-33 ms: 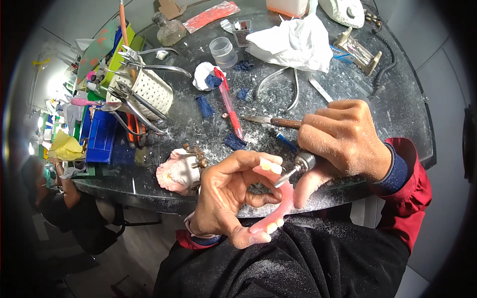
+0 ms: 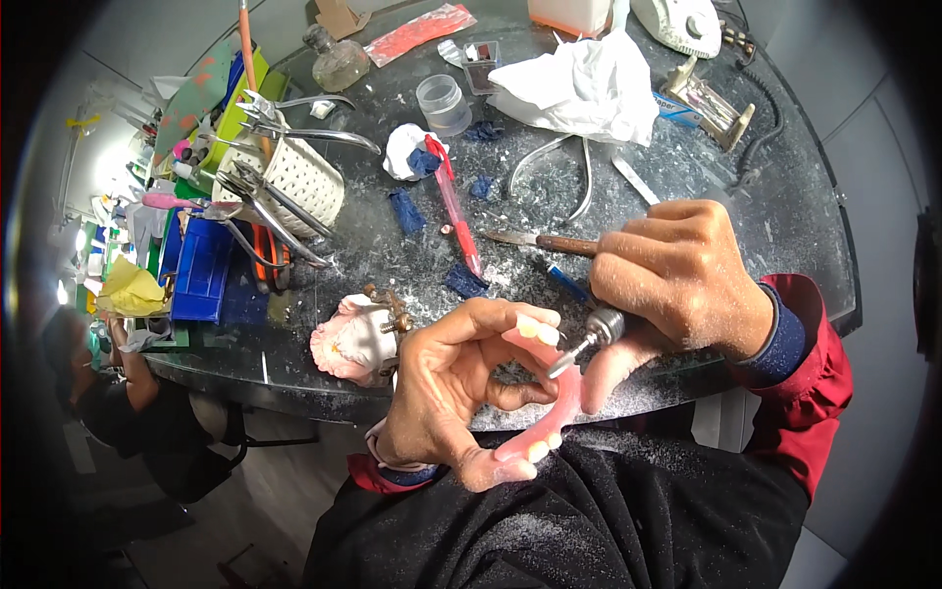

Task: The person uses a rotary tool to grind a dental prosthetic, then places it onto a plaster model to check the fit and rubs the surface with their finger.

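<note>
Pinched between the fingers of my left hand [image 2: 432, 378] is a curved pink denture [image 2: 563, 398] with pale teeth at its two ends. My right hand [image 2: 677, 280] is wrapped around a rotary handpiece [image 2: 607, 323], most of whose body the hand hides. Its metal shank runs down-left, with the tip at the inner edge of the pink base. My right thumb rests against the denture's outer side. White powder dusts both the right hand and my dark apron [image 2: 589, 510]. Left of my left hand sits a pink-and-white dental cast [image 2: 351, 339] with brass-coloured metal fittings.
A wooden-handled knife [image 2: 545, 242], a red pen [image 2: 453, 211] and blue scraps [image 2: 405, 211] lie on the dusty dark table [image 2: 324, 280]. A cream basket of pliers [image 2: 309, 182] stands left, beside blue bins [image 2: 201, 265]. Farther back are a plastic cup [image 2: 444, 106] and a white bag [image 2: 579, 88].
The handpiece tip has shifted very slightly down and right along the denture's inner edge. Both hands keep their grips.
</note>
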{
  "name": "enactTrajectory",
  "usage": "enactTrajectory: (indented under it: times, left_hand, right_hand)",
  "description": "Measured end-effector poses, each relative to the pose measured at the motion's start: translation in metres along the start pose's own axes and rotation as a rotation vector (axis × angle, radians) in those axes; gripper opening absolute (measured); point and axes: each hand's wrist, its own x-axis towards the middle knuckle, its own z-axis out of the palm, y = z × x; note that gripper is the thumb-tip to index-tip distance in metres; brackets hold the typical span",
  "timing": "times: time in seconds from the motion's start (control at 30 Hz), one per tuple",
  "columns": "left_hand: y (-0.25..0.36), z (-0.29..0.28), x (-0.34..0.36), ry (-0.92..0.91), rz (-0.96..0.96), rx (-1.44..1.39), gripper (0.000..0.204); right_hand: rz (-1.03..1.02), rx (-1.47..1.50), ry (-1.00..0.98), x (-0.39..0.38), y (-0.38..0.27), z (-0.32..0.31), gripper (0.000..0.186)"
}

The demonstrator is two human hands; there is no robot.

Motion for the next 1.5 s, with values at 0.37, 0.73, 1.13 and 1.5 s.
enactTrajectory:
  times: [0.37,0.73,1.13,1.5]
  left_hand:
    - [0.002,0.006,0.004,0.022,-0.024,0.119,0.073]
    - [-0.006,-0.004,0.000,-0.047,0.050,0.013,0.074]
    - [-0.006,0.007,0.008,0.077,0.268,0.180,0.029]
    - [-0.011,0.006,0.011,0.066,0.389,-0.006,0.029]
  right_hand:
    - [0.020,0.028,0.103,0.001,-0.006,-0.001,0.055]
    - [-0.096,0.049,0.085,0.000,-0.008,-0.006,0.027]
    - [-0.273,0.079,0.236,-0.006,-0.011,-0.003,0.022]
    - [-0.180,-0.042,0.251,-0.004,-0.012,0.001,0.023]
